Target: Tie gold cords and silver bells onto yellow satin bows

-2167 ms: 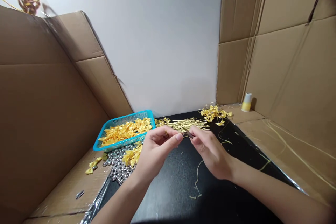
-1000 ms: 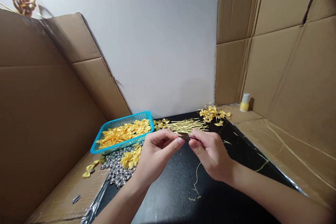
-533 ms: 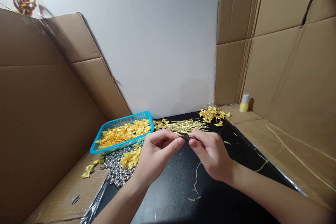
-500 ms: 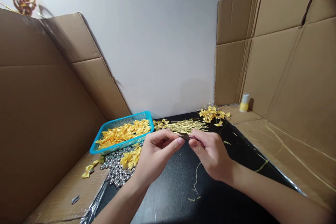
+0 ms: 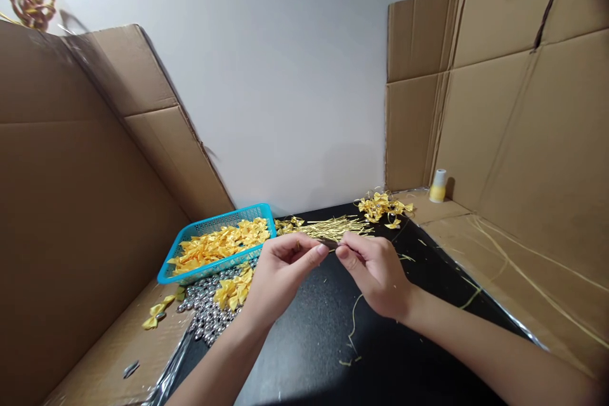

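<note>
In the head view, my left hand [image 5: 280, 273] and my right hand [image 5: 375, 273] meet above the black table, thumbs and forefingers pinched. A small dark, flat piece [image 5: 330, 243] runs between the fingertips, and both hands grip it. Fingers cover most of it, so its kind is unclear. Just behind the hands lies a pile of thin gold twist-tie strips [image 5: 333, 227]. Left of my left hand are a heap of silver beads [image 5: 202, 304] and some yellow ribbon bows [image 5: 234, 292].
A blue plastic basket [image 5: 166, 274] holds many yellow bows. More bows with gold ties [image 5: 383, 206] lie at the back right. A white-and-yellow thread cone [image 5: 438, 186] stands on cardboard. Cardboard walls [image 5: 499, 120] flank the black table [image 5: 304, 355]; a loose yellow thread [image 5: 353, 327] lies on it.
The whole view has shifted slightly, with things appearing a little further left. My right hand has come closer to my left, and less of the dark piece shows between them.
</note>
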Available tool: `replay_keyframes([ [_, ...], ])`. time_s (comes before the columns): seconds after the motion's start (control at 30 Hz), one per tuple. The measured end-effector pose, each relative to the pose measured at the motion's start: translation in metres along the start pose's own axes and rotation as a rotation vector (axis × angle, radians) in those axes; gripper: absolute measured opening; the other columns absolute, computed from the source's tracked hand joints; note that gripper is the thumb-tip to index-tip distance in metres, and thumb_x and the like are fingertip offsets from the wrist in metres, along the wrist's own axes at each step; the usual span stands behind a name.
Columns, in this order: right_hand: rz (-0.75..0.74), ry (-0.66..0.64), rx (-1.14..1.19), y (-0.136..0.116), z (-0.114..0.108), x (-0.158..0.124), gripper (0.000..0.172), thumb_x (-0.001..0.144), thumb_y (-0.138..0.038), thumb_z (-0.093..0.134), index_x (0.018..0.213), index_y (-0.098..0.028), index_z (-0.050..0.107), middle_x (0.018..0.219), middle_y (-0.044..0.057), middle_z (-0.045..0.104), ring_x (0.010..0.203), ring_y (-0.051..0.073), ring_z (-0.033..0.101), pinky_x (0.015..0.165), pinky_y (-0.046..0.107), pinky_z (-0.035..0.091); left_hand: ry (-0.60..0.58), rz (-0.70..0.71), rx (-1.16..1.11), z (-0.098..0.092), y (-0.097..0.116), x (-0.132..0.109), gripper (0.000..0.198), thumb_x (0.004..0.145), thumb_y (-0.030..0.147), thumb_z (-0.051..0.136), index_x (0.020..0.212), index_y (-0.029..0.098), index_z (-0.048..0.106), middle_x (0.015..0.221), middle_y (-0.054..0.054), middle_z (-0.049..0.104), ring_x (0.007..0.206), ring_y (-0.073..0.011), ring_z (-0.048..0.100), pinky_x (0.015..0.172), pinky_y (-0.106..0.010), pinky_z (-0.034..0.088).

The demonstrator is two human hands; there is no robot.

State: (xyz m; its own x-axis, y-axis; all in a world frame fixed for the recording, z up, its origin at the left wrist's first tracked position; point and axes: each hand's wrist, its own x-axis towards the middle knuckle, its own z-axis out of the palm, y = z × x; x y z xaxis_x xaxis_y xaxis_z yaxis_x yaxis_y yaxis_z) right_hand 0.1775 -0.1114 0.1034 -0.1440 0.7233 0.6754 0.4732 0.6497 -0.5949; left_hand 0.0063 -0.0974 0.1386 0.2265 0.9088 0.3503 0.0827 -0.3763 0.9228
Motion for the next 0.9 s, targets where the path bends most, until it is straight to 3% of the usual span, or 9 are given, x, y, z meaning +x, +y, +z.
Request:
replay_keyframes([
  [0.2, 0.057, -0.006, -0.03, 0.009, 0.001, 0.004, 0.045, 0.097, -0.048, 0.038, 0.062, -0.02, 0.037, 0.053, -0.004, 0.04, 0.048, 0.01, 0.04, 0.052, 0.024, 0.025, -0.015, -0.025, -0.028, -0.001, -0.006, 0.005, 0.024, 0.072, 0.038, 0.078, 0.065, 0.016, 0.071, 0.061, 0.001, 0.061, 0.056, -0.009, 0.047, 0.054, -0.02, 0.038],
  [0.3, 0.12, -0.007, -0.137, 0.025, -0.002, 0.013, 0.042, 0.097, -0.047, 0.04, 0.065, -0.021, 0.041, 0.054, -0.004, 0.044, 0.05, 0.012, 0.044, 0.052, 0.025, 0.025, -0.014, -0.032, -0.048, -0.001, -0.007, 0.006, 0.026, 0.072, 0.039, 0.078, 0.065, 0.016, 0.07, 0.062, 0.001, 0.061, 0.058, -0.0091, 0.048, 0.055, -0.02, 0.038],
  [0.43, 0.253, -0.031, -0.303, 0.073, -0.003, 0.028, 0.026, 0.1, -0.036, 0.038, 0.09, -0.02, 0.055, 0.064, 0.0, 0.059, 0.06, 0.017, 0.057, 0.058, 0.026, 0.034, -0.015, -0.033, -0.045, -0.002, -0.008, 0.006, 0.027, 0.071, 0.041, 0.078, 0.065, 0.016, 0.07, 0.063, 0.0, 0.062, 0.059, -0.0101, 0.05, 0.056, -0.021, 0.039],
  [0.53, 0.337, -0.065, -0.363, 0.122, 0.0, 0.032, 0.023, 0.1, -0.027, 0.042, 0.095, -0.014, 0.059, 0.079, 0.007, 0.066, 0.074, 0.02, 0.064, 0.066, 0.03, 0.045, -0.012, -0.03, -0.015, -0.003, -0.01, 0.008, 0.027, 0.073, 0.042, 0.076, 0.068, 0.015, 0.07, 0.062, 0.0, 0.061, 0.057, -0.0103, 0.049, 0.055, -0.021, 0.038],
  [0.63, 0.38, -0.115, -0.409, 0.163, 0.008, 0.027, 0.026, 0.095, -0.032, 0.056, 0.113, -0.014, 0.06, 0.11, 0.007, 0.064, 0.093, 0.019, 0.064, 0.08, 0.038, 0.055, 0.009, -0.035, -0.005, -0.004, -0.018, 0.017, 0.027, 0.075, 0.042, 0.073, 0.072, 0.015, 0.068, 0.062, 0.001, 0.058, 0.054, -0.0087, 0.044, 0.051, -0.02, 0.033],
  [0.7, 0.392, -0.143, -0.448, 0.18, 0.014, 0.023, 0.03, 0.094, -0.032, 0.058, 0.12, -0.016, 0.058, 0.12, 0.009, 0.061, 0.1, 0.021, 0.063, 0.085, 0.042, 0.055, 0.016, -0.075, 0.006, -0.005, -0.029, 0.026, 0.025, 0.075, 0.041, 0.069, 0.072, 0.016, 0.064, 0.063, 0.003, 0.056, 0.05, -0.0064, 0.039, 0.048, -0.019, 0.029],
  [0.8, 0.371, -0.197, -0.512, 0.191, 0.024, 0.021, 0.031, 0.094, -0.032, 0.058, 0.122, -0.017, 0.057, 0.122, 0.009, 0.06, 0.103, 0.022, 0.062, 0.086, 0.042, 0.054, -0.077, -0.22, 0.039, -0.003, -0.052, 0.04, 0.023, 0.074, 0.039, 0.066, 0.073, 0.016, 0.063, 0.058, 0.006, 0.052, 0.044, -0.0043, 0.033, 0.043, -0.018, 0.025],
  [0.9, 0.345, -0.26, -0.581, 0.193, 0.033, 0.025, 0.03, 0.095, -0.032, 0.057, 0.121, -0.017, 0.058, 0.123, 0.009, 0.059, 0.103, 0.022, 0.062, 0.087, 0.042, 0.054, -0.261, -0.388, 0.051, 0.003, -0.08, 0.046, 0.024, 0.065, 0.037, 0.072, 0.065, 0.015, 0.063, 0.055, 0.003, 0.056, 0.045, -0.0078, 0.049, 0.045, -0.019, 0.037],
])
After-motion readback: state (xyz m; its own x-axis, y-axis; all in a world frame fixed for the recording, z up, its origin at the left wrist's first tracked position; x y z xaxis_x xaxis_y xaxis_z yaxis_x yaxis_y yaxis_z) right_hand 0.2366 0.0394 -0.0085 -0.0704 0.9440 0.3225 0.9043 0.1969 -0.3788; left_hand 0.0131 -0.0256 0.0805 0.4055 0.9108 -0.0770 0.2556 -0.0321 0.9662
